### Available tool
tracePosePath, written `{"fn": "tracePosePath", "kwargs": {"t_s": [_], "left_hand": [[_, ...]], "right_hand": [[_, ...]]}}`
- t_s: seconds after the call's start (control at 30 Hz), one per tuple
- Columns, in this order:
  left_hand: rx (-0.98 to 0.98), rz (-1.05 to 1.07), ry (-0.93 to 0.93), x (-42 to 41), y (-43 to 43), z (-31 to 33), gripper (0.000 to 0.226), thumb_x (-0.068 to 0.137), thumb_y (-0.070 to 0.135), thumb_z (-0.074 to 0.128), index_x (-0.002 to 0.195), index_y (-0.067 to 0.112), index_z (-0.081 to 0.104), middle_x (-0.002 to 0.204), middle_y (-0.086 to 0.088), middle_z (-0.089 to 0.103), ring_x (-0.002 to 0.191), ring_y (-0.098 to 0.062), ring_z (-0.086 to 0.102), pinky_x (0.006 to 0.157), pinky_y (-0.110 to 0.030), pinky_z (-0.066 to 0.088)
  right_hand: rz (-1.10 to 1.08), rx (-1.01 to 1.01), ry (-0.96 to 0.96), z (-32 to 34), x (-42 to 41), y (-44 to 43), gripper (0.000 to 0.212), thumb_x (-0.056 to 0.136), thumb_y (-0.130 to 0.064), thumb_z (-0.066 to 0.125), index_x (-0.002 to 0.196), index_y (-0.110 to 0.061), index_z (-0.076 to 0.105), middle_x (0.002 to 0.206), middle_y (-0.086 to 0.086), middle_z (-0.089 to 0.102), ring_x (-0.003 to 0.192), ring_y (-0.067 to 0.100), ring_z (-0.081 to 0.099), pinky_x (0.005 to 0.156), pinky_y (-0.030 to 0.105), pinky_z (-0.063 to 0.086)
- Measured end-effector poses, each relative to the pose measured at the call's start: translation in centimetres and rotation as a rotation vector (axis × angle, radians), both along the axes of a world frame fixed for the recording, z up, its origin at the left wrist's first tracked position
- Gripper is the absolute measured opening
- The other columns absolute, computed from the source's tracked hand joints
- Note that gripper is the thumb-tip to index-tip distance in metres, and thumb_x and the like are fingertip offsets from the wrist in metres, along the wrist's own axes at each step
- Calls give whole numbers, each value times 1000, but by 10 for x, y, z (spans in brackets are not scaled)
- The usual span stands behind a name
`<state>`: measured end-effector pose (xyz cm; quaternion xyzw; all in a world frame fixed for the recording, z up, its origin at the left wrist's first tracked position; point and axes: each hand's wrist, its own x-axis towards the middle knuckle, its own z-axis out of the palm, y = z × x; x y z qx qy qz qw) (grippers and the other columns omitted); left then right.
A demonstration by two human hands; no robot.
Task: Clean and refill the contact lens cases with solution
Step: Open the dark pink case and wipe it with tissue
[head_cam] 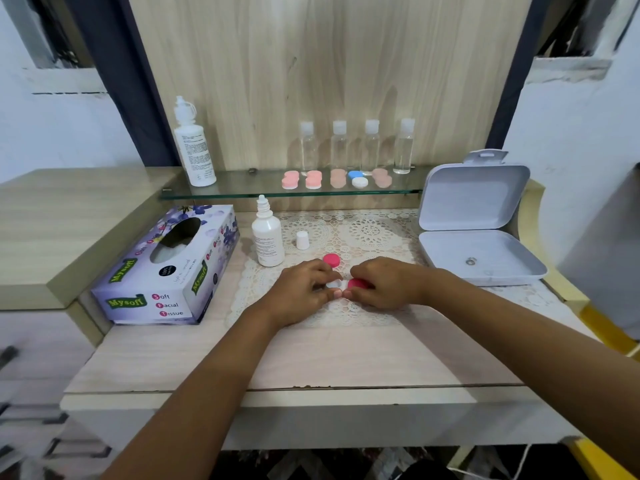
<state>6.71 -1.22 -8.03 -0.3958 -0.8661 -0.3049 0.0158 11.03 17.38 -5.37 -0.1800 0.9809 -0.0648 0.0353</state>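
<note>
A white contact lens case (334,284) lies on the lace mat between my two hands. My left hand (300,289) pinches the case's uncovered left well. My right hand (384,281) closes on the pink cap (358,283) sitting on the right well. A second pink cap (331,260) lies loose just behind the case. An uncapped white solution bottle (267,237) stands behind my left hand, and its small white cap (302,240) rests beside it.
A tissue box (166,268) lies at the left. An open grey box (478,233) sits at the right. The glass shelf (242,188) carries a tall white bottle (194,147), several clear bottles (339,147) and several lens cases (313,180).
</note>
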Motion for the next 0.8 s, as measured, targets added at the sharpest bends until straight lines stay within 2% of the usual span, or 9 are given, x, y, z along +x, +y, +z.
{"fn": "tracePosePath", "kwargs": {"t_s": [0.13, 0.27, 0.4, 0.5, 0.63, 0.73, 0.8], "left_hand": [[-25, -25, 17, -1, 0, 1, 32, 89, 27, 61, 117, 13, 65, 114, 6, 56, 96, -6, 49, 86, -18, 34], [-7, -9, 28, -1, -1, -1, 33, 88, 25, 63, 118, 14, 65, 114, 5, 57, 100, -11, 53, 89, -22, 39], [23, 12, 38, 0, 0, -3, 34, 87, 26, 64, 119, 14, 64, 113, 5, 57, 96, -7, 49, 86, -18, 34], [40, 29, 44, 1, 1, -3, 34, 86, 26, 65, 118, 15, 65, 113, 4, 57, 99, -8, 51, 87, -19, 36], [76, 50, 31, 2, 1, -5, 32, 85, 25, 67, 114, 14, 67, 110, 3, 59, 97, -8, 52, 85, -17, 37], [101, 64, 22, 2, 1, -5, 30, 83, 24, 69, 112, 14, 68, 108, 5, 60, 100, -9, 54, 88, -19, 40], [112, 69, 17, 1, 1, -5, 29, 82, 24, 69, 110, 14, 69, 106, 6, 60, 100, -9, 55, 88, -21, 41]], "right_hand": [[49, -47, -15, 3, 2, 0, 36, 93, -36, 50, 64, -26, 30, 66, -7, 40, 66, 19, 41, 64, 27, 31], [70, -48, -58, 5, 4, 1, 32, 93, -35, 51, 70, -28, 31, 72, -9, 38, 71, 17, 41, 66, 25, 28], [12, -58, -93, 9, 8, 0, 24, 94, -32, 51, 87, -15, 36, 82, -2, 40, 77, 19, 41, 67, 25, 27], [-29, -101, -98, 11, 9, 0, 17, 92, -26, 54, 97, -15, 43, 95, 0, 43, 84, 17, 43, 71, 23, 31], [-73, -138, -51, 6, 9, 1, 31, 87, -27, 58, 116, -16, 53, 99, -2, 45, 93, 14, 46, 79, 21, 34], [-142, -152, 38, 3, 8, -4, 36, 85, -46, 59, 103, -15, 57, 91, -2, 48, 88, 14, 47, 73, 21, 33], [-165, -131, 63, 2, 8, -6, 38, 84, -49, 59, 94, -13, 57, 87, -2, 50, 85, 16, 49, 69, 23, 35]]}}
